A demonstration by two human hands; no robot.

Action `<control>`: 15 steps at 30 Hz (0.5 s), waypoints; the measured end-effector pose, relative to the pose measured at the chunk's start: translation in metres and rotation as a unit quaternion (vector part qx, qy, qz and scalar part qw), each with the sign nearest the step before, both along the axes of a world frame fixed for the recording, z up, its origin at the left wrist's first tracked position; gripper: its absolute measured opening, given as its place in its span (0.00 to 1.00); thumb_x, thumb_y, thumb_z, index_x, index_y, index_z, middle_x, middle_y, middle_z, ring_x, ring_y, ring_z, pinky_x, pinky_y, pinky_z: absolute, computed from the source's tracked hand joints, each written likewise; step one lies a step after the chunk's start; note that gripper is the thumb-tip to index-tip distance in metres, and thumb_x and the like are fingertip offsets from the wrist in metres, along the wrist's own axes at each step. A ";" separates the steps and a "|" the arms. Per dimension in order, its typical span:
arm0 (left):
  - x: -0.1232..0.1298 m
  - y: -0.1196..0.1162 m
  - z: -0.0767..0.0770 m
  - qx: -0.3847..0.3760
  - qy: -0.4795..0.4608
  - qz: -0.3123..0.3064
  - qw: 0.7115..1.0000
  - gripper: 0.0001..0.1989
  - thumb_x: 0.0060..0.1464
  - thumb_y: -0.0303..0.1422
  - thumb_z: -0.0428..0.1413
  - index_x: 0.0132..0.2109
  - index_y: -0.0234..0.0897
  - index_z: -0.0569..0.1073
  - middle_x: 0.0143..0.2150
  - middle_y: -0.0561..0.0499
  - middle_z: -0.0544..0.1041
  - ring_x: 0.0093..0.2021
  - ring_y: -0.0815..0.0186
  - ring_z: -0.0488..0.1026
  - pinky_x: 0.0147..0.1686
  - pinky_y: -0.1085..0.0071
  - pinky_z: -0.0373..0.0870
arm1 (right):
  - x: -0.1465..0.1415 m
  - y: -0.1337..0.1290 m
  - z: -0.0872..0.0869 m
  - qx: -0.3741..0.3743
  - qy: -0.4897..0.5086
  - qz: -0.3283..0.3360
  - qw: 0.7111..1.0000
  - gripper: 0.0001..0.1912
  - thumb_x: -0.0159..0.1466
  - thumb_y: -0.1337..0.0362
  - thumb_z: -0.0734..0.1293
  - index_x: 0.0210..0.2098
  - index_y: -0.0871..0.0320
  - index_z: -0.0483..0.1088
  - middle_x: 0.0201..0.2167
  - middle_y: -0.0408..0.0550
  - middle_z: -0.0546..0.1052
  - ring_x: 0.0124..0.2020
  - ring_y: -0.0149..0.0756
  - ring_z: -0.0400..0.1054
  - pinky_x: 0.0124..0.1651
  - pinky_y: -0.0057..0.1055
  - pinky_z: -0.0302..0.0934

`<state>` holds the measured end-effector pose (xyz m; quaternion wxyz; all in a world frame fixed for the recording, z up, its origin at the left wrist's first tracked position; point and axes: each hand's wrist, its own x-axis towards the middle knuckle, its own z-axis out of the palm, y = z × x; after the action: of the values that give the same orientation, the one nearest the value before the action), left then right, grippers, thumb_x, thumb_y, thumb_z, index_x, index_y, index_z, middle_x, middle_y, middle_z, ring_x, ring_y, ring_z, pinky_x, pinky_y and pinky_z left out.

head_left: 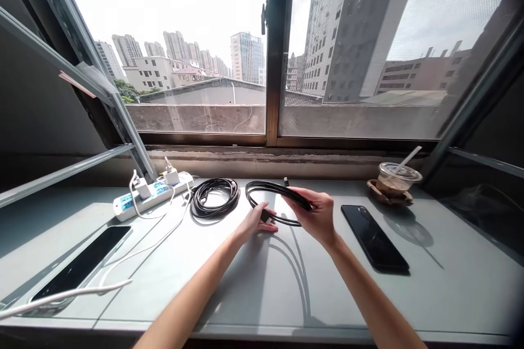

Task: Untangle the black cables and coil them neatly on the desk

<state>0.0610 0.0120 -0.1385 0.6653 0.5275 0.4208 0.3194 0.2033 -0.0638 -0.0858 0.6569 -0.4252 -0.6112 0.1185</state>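
Observation:
A loosely coiled black cable (268, 186) is held above the desk, its loops gathered in the closed fingers of my right hand (318, 215). My left hand (254, 220) pinches a black cable plug (266, 216) with a light metal-looking tip, at the near side of the loops. Another cable end (286, 181) sticks up behind the coil, close to my right fingers. To the left of my left hand, a second coiled black cable (216, 210) lies flat on the desk, apart from both hands.
A white power strip (152, 197) with chargers stands back left, its white cords trailing forward. One phone (84, 262) lies at the left, another black phone (374, 237) at the right. Behind that, an iced drink cup (399, 179) sits in a cardboard holder. A window backs the desk (229, 294).

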 end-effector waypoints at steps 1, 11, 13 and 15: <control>-0.002 -0.003 0.000 -0.020 -0.015 -0.042 0.999 0.21 0.51 0.46 0.52 0.34 0.29 0.73 0.29 0.43 0.75 0.27 0.60 0.75 0.36 0.62 0.71 | -0.002 -0.002 0.000 0.019 -0.002 0.009 1.000 0.08 0.55 0.61 0.69 0.32 0.58 0.78 0.21 0.46 0.76 0.19 0.31 0.66 0.22 0.27 0.61; 0.011 -0.009 0.004 -0.007 -0.242 -0.048 0.969 0.15 0.54 0.45 0.53 0.36 0.36 0.67 0.33 0.48 0.78 0.44 0.61 0.74 0.52 0.63 0.61 | -0.001 0.006 -0.001 -0.016 0.193 0.045 0.980 0.11 0.53 0.57 0.71 0.30 0.59 0.75 0.09 0.34 0.61 0.08 0.22 0.50 0.10 0.22 0.46; 0.004 -0.003 0.008 0.035 -0.228 -0.005 0.973 0.17 0.54 0.47 0.53 0.30 0.37 0.62 0.25 0.52 0.75 0.41 0.61 0.75 0.47 0.66 0.64 | 0.002 0.015 -0.004 -0.063 0.229 0.058 0.970 0.15 0.54 0.54 0.70 0.34 0.59 0.73 0.08 0.32 0.59 0.07 0.21 0.49 0.09 0.21 0.48; -0.004 0.002 0.013 0.067 -0.207 0.008 0.976 0.20 0.53 0.49 0.52 0.27 0.38 0.58 0.16 0.57 0.66 0.35 0.61 0.77 0.40 0.69 0.67 | 0.006 0.023 -0.008 -0.101 0.234 0.063 0.965 0.23 0.53 0.52 0.70 0.44 0.58 0.70 0.12 0.32 0.62 0.08 0.21 0.50 0.10 0.22 0.54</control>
<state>0.0572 0.0138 -0.1252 0.6988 0.4899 0.2558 0.4541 0.2089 -0.0403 -0.0941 0.7265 -0.4101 -0.4507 0.3175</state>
